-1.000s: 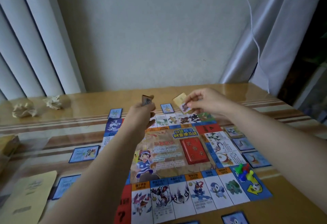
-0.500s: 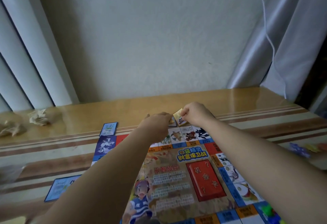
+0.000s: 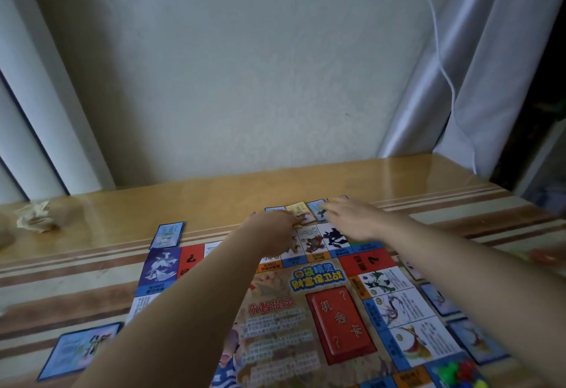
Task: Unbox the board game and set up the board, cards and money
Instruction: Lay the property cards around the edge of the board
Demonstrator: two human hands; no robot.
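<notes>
The person is reaching both arms across the board [image 3: 275, 305], which is lying flat and unfolded on the glossy wooden table [image 3: 199, 204], and is working at its far edge. The left hand [image 3: 272, 228] is meeting the near edge of a yellow card [image 3: 296, 208]. Whether it is pinching or merely pressing the card cannot be told, since the back of the hand is hiding the fingers. The right hand [image 3: 352, 219] is stretching out with fingers straight and loosely spread over a blue card [image 3: 315, 208] just beside the yellow one, holding nothing. Both cards are sitting just outside the board's rim, probably so that each lines up with its printed square, as the other blue-bordered cards [image 3: 167, 234] along the left and right sides appear to be doing. The cards are looking thin, rectangular and slick, and the board is reading as a bright printed sheet. Coloured plastic pawns [image 3: 456, 372] are clustering at the near right corner. No money is showing.
</notes>
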